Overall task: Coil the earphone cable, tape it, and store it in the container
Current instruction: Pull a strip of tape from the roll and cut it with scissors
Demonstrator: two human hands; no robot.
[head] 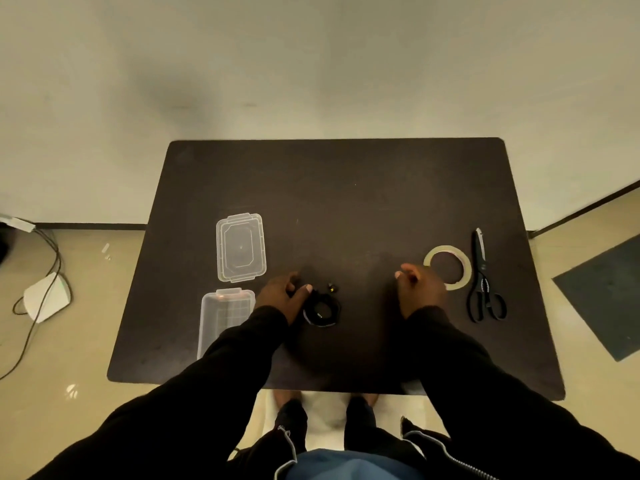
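The black earphone cable (pixel 322 308) lies in a loose coil on the dark table (pixel 346 202), its two earbuds just beyond the coil. My left hand (pixel 282 294) rests at the coil's left edge, thumb and fingers pinching the cable. My right hand (pixel 417 289) hovers to the right with fingers loosely curled and nothing in it, right next to the tape roll (pixel 447 267). The clear plastic container (pixel 225 318) stands open at the left, partly behind my left sleeve. Its clear lid (pixel 240 247) lies flat just beyond it.
Black scissors (pixel 483 282) lie to the right of the tape roll, blades pointing away from me. On the floor at the left are a white device (pixel 45 299) and trailing cables. A dark mat (pixel 609 296) lies on the floor at the right.
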